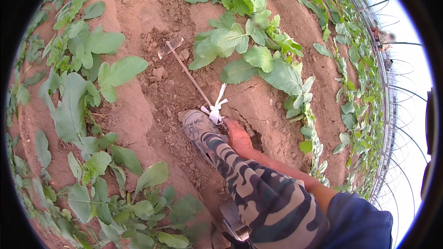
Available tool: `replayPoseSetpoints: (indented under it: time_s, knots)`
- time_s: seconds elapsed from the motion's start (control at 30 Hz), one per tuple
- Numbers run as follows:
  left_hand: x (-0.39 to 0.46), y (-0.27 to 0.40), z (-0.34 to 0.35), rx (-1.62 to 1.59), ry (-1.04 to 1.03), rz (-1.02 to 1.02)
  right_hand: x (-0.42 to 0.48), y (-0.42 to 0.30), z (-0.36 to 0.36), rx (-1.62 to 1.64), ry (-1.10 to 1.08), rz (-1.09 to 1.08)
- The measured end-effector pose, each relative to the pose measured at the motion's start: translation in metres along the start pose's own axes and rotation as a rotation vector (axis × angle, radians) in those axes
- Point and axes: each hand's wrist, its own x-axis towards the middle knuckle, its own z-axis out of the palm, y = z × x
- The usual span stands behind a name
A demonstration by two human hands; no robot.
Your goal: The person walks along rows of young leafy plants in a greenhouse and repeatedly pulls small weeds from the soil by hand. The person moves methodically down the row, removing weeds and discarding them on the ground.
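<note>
My right hand [240,138] reaches down beside my shoe [200,122], at the near end of a small hand hoe [189,75]. Its fingers close at the handle end, partly hidden behind the shoe and trouser leg. A knotted white cloth strip [215,113] is tied around the hoe just ahead of the fingers. From there a thin ribbed metal rod runs up and left to a flat metal blade [175,44], which rests on loose, crumbled soil [161,86]. My left hand is out of view.
Leafy green plants grow in rows to the left [74,107] and right [259,58] of the furrow. A grey metal object [231,214] lies behind my foot. My camouflage-trousered knee [277,207] stands in front. Hoops and a pale cover [405,76] line the far right, near a distant person [377,36].
</note>
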Motion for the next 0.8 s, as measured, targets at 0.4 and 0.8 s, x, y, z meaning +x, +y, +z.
replayPoseSetpoints:
  time_s: [0.4, 0.8]
  knots:
    - [-0.004, 0.006, 0.002, 0.041, -0.08, -0.055, 0.021, -0.001, 0.008, -0.012, -0.301, 0.156]
    - [0.001, -0.007, 0.008, 0.013, -0.083, 0.061, 0.028, -0.001, 0.015, 0.042, -0.185, 0.094]
